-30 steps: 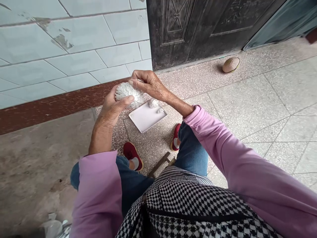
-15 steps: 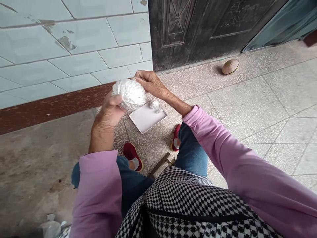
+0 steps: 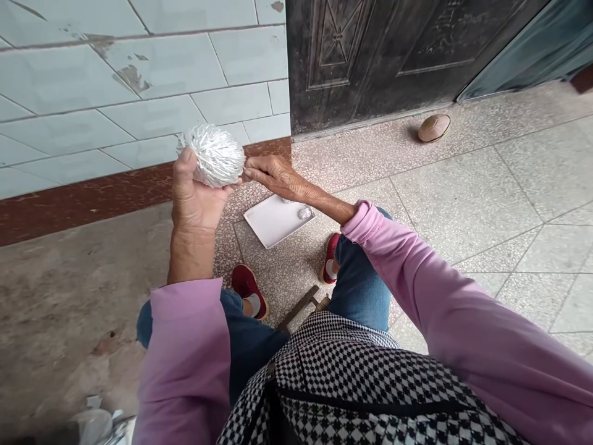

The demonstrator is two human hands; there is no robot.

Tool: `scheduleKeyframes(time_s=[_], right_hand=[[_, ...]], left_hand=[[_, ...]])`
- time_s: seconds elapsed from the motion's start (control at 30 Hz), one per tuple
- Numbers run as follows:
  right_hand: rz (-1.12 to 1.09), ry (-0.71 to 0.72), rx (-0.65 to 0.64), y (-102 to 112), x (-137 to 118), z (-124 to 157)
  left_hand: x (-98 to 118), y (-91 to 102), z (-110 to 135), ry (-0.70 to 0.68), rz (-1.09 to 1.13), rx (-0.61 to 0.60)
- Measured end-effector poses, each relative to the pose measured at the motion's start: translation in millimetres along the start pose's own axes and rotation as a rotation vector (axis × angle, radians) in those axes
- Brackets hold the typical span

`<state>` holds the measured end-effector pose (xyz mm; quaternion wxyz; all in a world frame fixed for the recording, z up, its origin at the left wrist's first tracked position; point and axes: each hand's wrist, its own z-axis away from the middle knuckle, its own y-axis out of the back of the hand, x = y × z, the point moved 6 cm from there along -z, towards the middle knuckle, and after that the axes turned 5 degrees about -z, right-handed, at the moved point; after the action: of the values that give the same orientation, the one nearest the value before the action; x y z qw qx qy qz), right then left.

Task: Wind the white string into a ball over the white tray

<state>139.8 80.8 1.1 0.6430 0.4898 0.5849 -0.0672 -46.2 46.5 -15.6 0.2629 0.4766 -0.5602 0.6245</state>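
1. Fingers (image 3: 186, 168) of the left hand (image 3: 194, 201) curl around a silvery ball (image 3: 217, 154). The thumb lies up its left side and the other fingers are hidden behind it, so the ball sits cupped in the palm.
2. Fingertips (image 3: 250, 174) of the right hand (image 3: 278, 178) are pressed together in a pinch at the ball's lower right edge and touch it. They seem to nip one of its points, but the small piece between them cannot be made out.
3. The ball is held up in the upper left of the middle of the frame, in front of the tiled wall (image 3: 115, 80) and well above the floor (image 3: 486, 204).
4. Its surface is a mass of thin, shiny folded points. It looks very light, easily crushed and a little prickly, and probably holds together only loosely.
5. By that look, a soft cupped hold from below and behind suits it best. Single points are best taken with fingertips only, never squeezed across the middle.
6. Below the hands, a white tray (image 3: 269, 225) lies on the floor with a small silvery piece (image 3: 304, 213) at its far corner.
7. Two red shoes (image 3: 248, 289) flank the tray's near side. A dark door (image 3: 393, 49) fills the top, with a round object (image 3: 433, 128) lying on the floor near it.
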Motion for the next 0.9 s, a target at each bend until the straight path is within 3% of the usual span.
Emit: scheduleKeyframes(time_s=[0.1, 0.23, 0.4, 0.63, 0.77, 0.9], right_hand=[[0.012, 0.050, -0.095, -15.4, -2.2, 5.6], [0.021, 0.015, -0.176, -25.2, -16.2, 15.5], [0.052, -0.070, -0.223, -21.2, -32.5, 17.8], [0.234, -0.220, -0.192, -16.2, -16.8, 9.9], [0.342, -0.228, -0.257, -27.6, -22.9, 11.0], [0.368, -0.150, -0.384, -42.1, -38.0, 17.3]], left_hand=[[-2.3, 9.5, -2.3, 0.031, -0.043, 0.034], [-5.8, 14.9, -1.5, 0.063, -0.122, 0.053], [-0.9, 7.8, 3.8, 0.103, -0.136, 0.056], [13.5, 18.2, 0.6, 0.188, -0.070, 0.005], [-1.5, 24.9, -2.2, 0.218, -0.044, -0.020], [-21.9, 20.4, -1.7, 0.187, -0.075, -0.006]])
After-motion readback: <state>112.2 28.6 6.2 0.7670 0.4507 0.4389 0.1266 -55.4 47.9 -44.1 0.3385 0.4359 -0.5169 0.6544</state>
